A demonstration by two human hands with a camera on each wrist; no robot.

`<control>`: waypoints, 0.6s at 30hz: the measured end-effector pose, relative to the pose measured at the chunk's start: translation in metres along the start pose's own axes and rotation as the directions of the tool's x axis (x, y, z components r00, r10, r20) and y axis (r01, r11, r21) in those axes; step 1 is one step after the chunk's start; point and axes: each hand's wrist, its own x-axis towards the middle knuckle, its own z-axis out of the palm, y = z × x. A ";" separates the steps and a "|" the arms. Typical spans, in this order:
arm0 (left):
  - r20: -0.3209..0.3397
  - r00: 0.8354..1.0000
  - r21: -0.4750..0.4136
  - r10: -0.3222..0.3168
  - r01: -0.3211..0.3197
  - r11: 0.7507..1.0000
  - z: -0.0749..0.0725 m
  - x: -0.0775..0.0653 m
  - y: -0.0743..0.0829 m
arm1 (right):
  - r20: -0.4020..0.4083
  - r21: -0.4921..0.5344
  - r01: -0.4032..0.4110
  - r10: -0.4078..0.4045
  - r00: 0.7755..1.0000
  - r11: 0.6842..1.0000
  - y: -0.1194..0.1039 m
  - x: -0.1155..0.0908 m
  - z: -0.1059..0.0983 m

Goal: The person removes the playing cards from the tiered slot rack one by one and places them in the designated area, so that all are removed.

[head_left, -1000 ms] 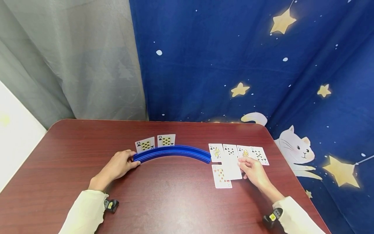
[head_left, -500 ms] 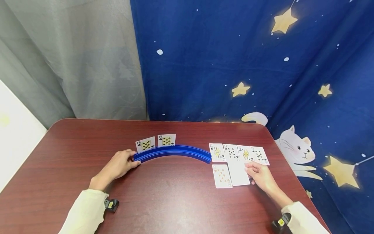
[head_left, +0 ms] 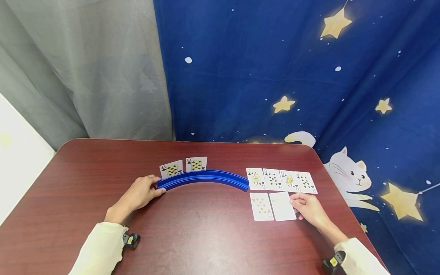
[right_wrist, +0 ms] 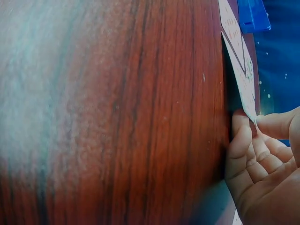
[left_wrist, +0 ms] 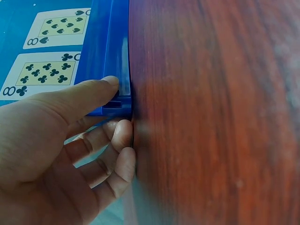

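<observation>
A curved blue card holder stands on the table, and my left hand grips its left end. In the left wrist view the thumb lies on top of the holder, with fingers below its end. An eight of clubs and an eight of spades stand upright in its slot. My right hand pinches a pale playing card by its right edge; its face is washed out by glare. The right wrist view has this card edge-on between thumb and fingers, slightly above the table.
Several face-up cards lie in a row right of the holder, black suits with face cards among them. A red hearts card lies left of the pinched card. Curtains hang behind the brown table.
My right hand has moved right and slightly toward me with the pinched card, uncovering the hearts card and the row behind. My left hand keeps its grip on the holder.
</observation>
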 end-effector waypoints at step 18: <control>0.002 1.000 -0.006 0.002 -0.002 1.000 0.000 0.001 0.000 | -0.034 -0.135 0.047 -0.052 0.998 0.990 -0.001 -0.001 -0.007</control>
